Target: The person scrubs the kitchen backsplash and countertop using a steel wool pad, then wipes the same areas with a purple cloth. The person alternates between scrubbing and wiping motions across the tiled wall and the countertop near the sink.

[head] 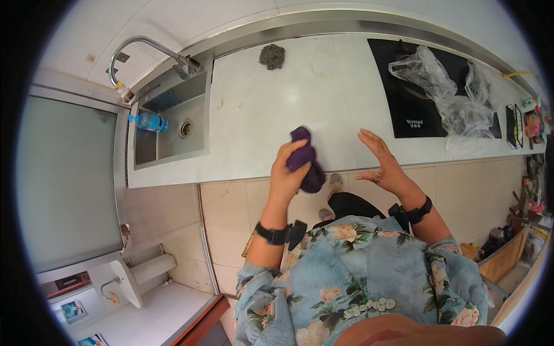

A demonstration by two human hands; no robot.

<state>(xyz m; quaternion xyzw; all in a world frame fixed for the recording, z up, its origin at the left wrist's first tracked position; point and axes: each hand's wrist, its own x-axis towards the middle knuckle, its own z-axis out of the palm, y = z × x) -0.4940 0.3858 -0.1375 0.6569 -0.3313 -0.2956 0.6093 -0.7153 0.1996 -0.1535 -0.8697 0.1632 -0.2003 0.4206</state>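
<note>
My left hand [291,168] grips a bunched purple cloth [308,162] over the front edge of the pale countertop [268,116]. Part of the cloth hangs down past my fingers. To the right, my right hand [381,166] is raised near the same edge, fingers and thumb spread, holding nothing. A dark wire scouring pad [272,56] lies at the back of the counter, well away from both hands.
At the left is a steel sink [173,149] with a curved faucet [143,40] and a blue-labelled bottle [151,122] in it. Clear plastic bags [461,110] lie over the black cooktop [402,108] at the right. A wire rack [515,125] stands beyond.
</note>
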